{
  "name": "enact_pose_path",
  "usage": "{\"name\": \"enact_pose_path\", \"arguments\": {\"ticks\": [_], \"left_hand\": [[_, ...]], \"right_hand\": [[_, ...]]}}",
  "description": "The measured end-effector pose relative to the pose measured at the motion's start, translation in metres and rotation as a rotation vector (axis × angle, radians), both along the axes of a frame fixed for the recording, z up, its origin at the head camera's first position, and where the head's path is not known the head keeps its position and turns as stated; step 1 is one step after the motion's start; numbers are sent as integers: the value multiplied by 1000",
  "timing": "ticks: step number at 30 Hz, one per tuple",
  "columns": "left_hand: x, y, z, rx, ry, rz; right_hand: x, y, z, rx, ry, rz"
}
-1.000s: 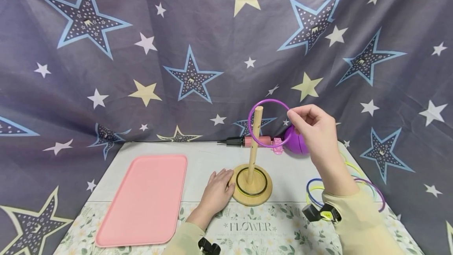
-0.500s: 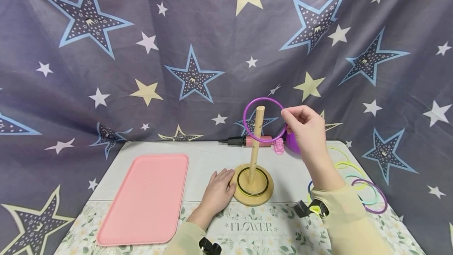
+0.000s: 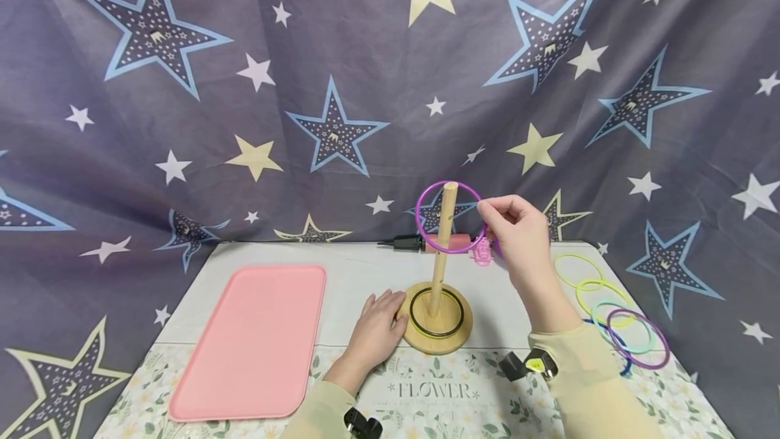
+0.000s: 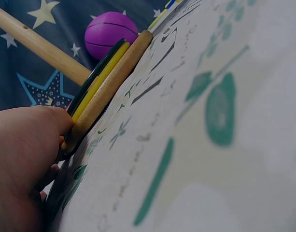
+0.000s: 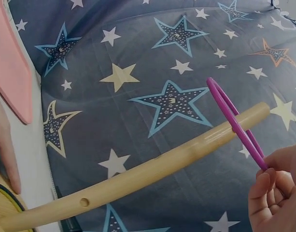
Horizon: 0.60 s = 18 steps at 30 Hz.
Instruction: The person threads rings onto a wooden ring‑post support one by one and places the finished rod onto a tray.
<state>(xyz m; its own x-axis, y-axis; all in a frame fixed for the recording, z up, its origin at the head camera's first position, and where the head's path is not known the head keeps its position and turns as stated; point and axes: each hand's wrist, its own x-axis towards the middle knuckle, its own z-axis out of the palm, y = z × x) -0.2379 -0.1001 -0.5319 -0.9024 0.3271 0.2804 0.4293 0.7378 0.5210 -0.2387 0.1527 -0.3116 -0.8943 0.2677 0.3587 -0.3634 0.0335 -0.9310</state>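
purple ring, pinched by right grip, encircles the wooden peg; left grip, straight-fingered, touches the base.

Looks like smooth bare wood on the post and round base, slick glossy plastic on the purple ring, smooth matt plastic on the tray, matt rubbery skin on the ball, and creased cloth on the backdrop.
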Motion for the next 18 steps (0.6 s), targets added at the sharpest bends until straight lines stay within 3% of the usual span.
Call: {"name": "enact_pose_path", "arguments": {"ticks": [8, 18], "left_hand": [[0, 0, 0, 6, 3, -4], [-1, 1, -1, -3, 6, 4]], "right_hand": [[0, -1, -19, 30, -48, -28], [0, -6, -52, -26, -99, 7]]}}
